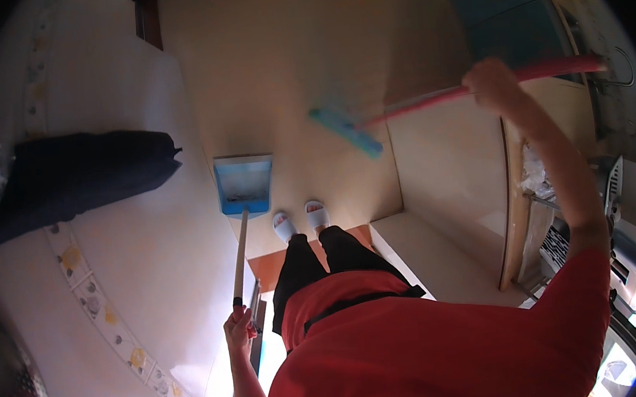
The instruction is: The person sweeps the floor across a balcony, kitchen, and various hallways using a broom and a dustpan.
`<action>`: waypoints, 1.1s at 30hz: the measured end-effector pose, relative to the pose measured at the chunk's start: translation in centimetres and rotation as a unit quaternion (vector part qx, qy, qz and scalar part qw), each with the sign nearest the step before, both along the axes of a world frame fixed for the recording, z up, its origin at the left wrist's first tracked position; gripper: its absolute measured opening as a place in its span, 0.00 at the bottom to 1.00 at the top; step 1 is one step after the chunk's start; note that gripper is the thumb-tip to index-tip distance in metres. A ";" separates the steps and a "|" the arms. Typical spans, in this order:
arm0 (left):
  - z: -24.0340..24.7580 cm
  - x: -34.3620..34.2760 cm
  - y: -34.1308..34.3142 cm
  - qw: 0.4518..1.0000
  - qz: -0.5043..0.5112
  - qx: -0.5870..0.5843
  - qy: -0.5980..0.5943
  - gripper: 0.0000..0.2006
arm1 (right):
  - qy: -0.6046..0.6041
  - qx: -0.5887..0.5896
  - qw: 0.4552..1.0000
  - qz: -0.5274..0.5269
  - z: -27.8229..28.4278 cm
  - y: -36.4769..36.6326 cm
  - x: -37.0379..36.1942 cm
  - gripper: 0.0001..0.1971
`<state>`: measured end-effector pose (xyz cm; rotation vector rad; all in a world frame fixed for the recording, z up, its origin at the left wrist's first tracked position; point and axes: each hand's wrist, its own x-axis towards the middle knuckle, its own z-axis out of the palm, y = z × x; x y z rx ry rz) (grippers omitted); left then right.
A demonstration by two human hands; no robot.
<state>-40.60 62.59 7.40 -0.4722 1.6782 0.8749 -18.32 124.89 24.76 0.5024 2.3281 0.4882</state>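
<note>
My left hand (pixel 239 327) is closed round the upper end of the long handle of a blue dustpan (pixel 247 206). The pan lies on the floor in front of my feet, its open edge facing away from me, with some dark debris inside. On the right, my raised right hand (pixel 491 86) grips the red handle of a broom (pixel 432 100). The broom's blue-green head (pixel 346 131) is to the right of the dustpan and apart from it, blurred by motion; I cannot tell whether it touches the floor.
A dark cloth-covered bundle (pixel 91 176) sticks out from the tiled wall (pixel 133 280) on the left. Pale cabinets (pixel 449 154) stand on the right, with a counter of kitchen things beyond. My feet in white slippers (pixel 317 214) stand close to the dustpan.
</note>
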 end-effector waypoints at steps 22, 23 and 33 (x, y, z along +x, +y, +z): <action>-4.7 -11.1 15.5 0.996 0.049 0.006 -0.071 0.08 | 0.057 0.102 0.991 0.065 -12.7 23.0 -25.0 0.04; -4.3 -11.3 16.1 0.995 0.056 0.016 -0.079 0.08 | 0.081 0.121 0.987 0.068 -12.5 24.0 -26.4 0.04; -4.0 -10.1 19.5 0.990 0.121 -0.019 -0.075 0.08 | 0.074 0.041 0.994 0.066 -4.6 27.1 -32.1 0.05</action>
